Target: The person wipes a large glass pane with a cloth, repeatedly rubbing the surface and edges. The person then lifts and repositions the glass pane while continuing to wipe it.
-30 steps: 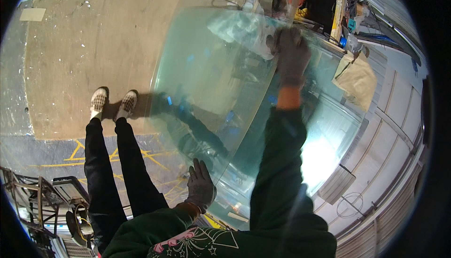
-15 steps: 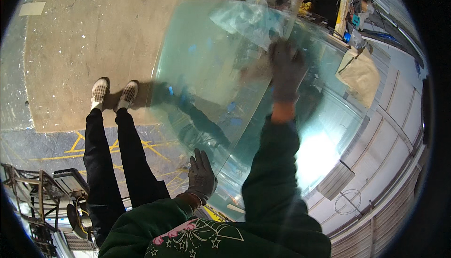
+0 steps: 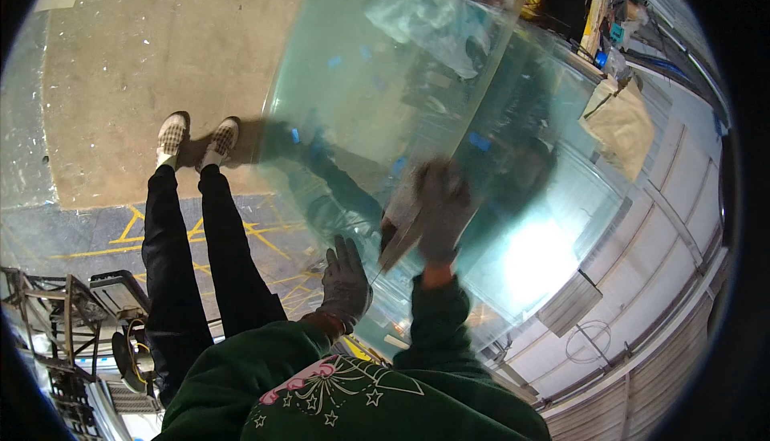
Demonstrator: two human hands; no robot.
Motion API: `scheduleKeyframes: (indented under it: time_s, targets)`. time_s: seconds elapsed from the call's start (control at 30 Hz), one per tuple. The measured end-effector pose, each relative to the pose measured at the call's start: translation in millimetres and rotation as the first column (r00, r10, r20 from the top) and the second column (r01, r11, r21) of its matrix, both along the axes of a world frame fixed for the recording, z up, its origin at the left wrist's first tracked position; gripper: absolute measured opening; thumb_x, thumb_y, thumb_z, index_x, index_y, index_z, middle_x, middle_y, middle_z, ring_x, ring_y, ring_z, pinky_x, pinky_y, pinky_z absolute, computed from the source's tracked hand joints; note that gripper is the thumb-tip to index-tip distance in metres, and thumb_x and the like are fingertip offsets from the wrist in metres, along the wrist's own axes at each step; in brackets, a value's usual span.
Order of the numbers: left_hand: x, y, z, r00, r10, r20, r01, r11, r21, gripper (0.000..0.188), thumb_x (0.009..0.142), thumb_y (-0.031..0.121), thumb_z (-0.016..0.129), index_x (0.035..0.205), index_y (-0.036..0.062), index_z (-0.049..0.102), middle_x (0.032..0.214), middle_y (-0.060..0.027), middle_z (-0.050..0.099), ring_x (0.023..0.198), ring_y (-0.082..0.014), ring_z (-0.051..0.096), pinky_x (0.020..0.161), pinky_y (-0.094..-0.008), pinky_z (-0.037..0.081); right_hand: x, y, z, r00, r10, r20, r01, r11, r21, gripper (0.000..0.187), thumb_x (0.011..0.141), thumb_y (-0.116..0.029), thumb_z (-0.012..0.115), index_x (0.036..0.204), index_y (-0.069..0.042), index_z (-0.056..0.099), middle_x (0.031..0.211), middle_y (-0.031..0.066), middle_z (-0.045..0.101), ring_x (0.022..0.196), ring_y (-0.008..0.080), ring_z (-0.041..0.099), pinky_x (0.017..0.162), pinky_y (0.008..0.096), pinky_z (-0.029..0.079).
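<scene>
A large sheet of greenish, see-through glass (image 3: 337, 28) fills the middle, with small blue tape pieces (image 3: 480, 142) on it. At its near left edge rests my left hand (image 3: 346, 284) in a grey glove, its fingers stretched out and lying flat. My right hand (image 3: 446, 212), also gloved and smeared by motion, is over the near middle of the glass with its fingers bent down. Against its left side shows a flat brownish piece (image 3: 403, 220) with a pointed lower end. The hand seems closed on it, but I cannot make out its kind.
Clear plastic film (image 3: 425, 24) lies at the far part of the glass. A beige cloth or bag (image 3: 622, 128) is at the right edge. Brown sheeting (image 3: 200, 32) covers the floor at left. Metal racks (image 3: 60, 312) stand lower left, and a wooden post (image 3: 594, 12) is at the far right.
My right hand has come back toward my body and slightly left across the glass, the brownish piece with it. My left hand stays at the glass edge. The view has shifted slightly.
</scene>
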State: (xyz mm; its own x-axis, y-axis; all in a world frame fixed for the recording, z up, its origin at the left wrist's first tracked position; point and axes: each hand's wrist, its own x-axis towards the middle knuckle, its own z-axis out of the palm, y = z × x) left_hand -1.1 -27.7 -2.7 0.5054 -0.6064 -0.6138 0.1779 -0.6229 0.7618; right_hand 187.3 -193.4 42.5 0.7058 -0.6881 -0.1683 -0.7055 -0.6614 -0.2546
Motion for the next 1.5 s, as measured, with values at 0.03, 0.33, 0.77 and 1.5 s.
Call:
scheduleKeyframes:
  time_s: [0.03, 0.33, 0.77, 1.5]
  targets:
    - [-0.3, -0.7, -0.4, 1.000, 0.003, 0.009, -0.003, 1.000, -0.006, 0.102, 0.085, 0.021, 0.075, 0.163, -0.0154, 0.021, 0.170, -0.0408, 0.019, 0.143, -0.0602, 0.045, 0.112, -0.0588, 0.048, 39.1, -22.2, -4.6, 0.997, 0.037, -0.069, -0.042, 0.997, -0.064, 0.026, 0.101, -0.029, 0.071, 0.115, -0.008, 0.065, 0.094, 0.0158, 0.065, 0.080, 0.0347, 0.069, 0.069, 0.0364, 0.058]
    - [-4.9, -4.3, -2.6, 0.995, -0.036, -0.089, 0.035, 0.999, -0.009, 0.099, 0.086, 0.020, 0.074, 0.162, -0.0166, 0.021, 0.170, -0.0415, 0.018, 0.146, -0.0608, 0.042, 0.116, -0.0591, 0.045, 54.3, -42.3, -12.0, 0.992, 0.023, 0.123, -0.021, 1.000, -0.016, 0.037, 0.101, -0.035, 0.070, 0.103, 0.001, 0.069, 0.089, 0.0117, 0.070, 0.079, 0.0185, 0.058, 0.073, 0.0378, 0.053]
    - [4.6, -4.3, 3.6, 0.990, -0.128, -0.056, 0.128, 0.992, -0.002, 0.110, 0.084, 0.027, 0.077, 0.159, -0.0228, 0.015, 0.166, -0.0451, 0.019, 0.146, -0.0608, 0.037, 0.122, -0.0571, 0.040, 216.4, -156.4, -40.1, 0.819, 0.571, -0.052, -0.545, 0.746, -0.383, 0.012, 0.091, -0.023, 0.071, 0.102, -0.017, 0.072, 0.101, 0.0095, 0.069, 0.085, 0.0334, 0.069, 0.069, 0.0430, 0.059]
    - [-3.6, -9.5, -2.6, 0.989, -0.146, -0.035, 0.147, 0.989, 0.032, 0.103, 0.089, 0.031, 0.070, 0.163, -0.0165, 0.017, 0.169, -0.0426, 0.018, 0.147, -0.0610, 0.039, 0.115, -0.0605, 0.044, 317.9, -196.2, -35.0, 0.873, 0.488, -0.013, -0.449, 0.791, -0.415, 0.022, 0.096, -0.025, 0.062, 0.102, -0.005, 0.072, 0.100, 0.0179, 0.074, 0.087, 0.0351, 0.075, 0.070, 0.0448, 0.058]
